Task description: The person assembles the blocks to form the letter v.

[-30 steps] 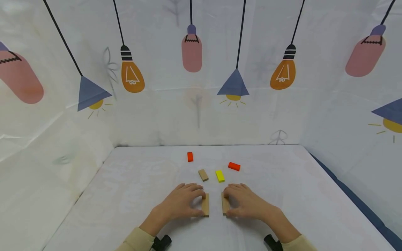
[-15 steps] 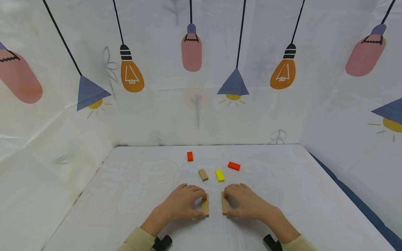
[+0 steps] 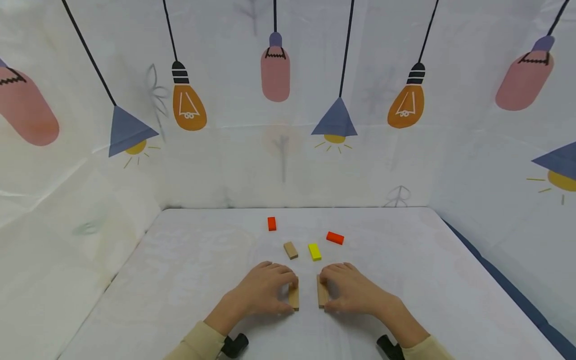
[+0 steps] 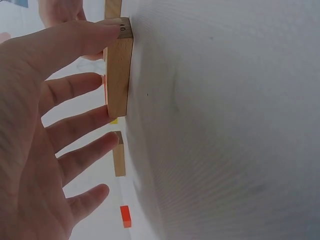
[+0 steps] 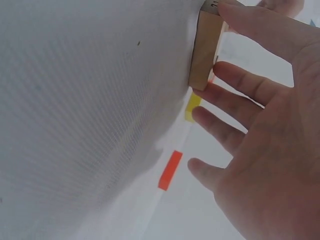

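Note:
Two plain wooden blocks lie lengthwise in front of the person, parallel and with a gap between them. The left hand point(image 3: 263, 290) holds the left wooden block point(image 4: 119, 75) by its ends, thumb on the near end and a fingertip at the far end. In the same way the right hand point(image 3: 353, 290) grips the right wooden block point(image 5: 206, 47) between thumb and fingers. Both blocks rest on the table. The other fingers of each hand spread away from the block in the wrist views. A printed mark shows on each near end, partly covered by the thumb.
Beyond the hands lie a smaller wooden block point(image 3: 290, 250), a yellow block point(image 3: 314, 252), a red block point(image 3: 335, 238) and another red block point(image 3: 272, 223) farther back. The white table point(image 3: 202, 240) meets a lamp-patterned sheet behind.
The left hand's fingertips have shifted slightly right over its block. The right hand and all the blocks stay practically where they were.

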### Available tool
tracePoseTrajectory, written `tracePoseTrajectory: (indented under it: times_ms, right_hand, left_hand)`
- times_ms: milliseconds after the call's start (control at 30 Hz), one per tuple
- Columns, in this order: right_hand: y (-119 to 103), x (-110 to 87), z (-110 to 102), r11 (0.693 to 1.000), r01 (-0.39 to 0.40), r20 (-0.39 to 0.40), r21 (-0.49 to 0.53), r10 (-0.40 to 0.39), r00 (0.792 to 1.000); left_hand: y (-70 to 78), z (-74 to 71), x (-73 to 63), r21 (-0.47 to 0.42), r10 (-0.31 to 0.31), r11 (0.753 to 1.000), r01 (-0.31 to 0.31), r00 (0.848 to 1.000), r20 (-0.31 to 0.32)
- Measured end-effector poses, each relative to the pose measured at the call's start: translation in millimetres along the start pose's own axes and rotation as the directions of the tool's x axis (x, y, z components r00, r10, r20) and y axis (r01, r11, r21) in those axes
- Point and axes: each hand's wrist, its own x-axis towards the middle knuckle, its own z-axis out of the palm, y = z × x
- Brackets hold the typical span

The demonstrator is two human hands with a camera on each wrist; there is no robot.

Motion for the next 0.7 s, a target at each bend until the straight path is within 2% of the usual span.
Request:
tracePoseTrajectory:
  times_ms: [300, 700]
  right_hand:
    - [0.3, 0.5, -0.9, 1.0, -0.001, 0.004, 0.023, 0.001, 1.0]
    - [0.4, 0.2, -0.1, 1.0, -0.003, 0.003, 0.031, 0.003, 1.0]
  left_hand:
    - [1.5, -0.9, 0.5, 0.007, 0.014, 1.0, -0.014, 0.998, -0.054]
    - [1.0, 1.1, 3.5, 0.063, -0.036, 0.997, 0.042, 0.995, -0.097]
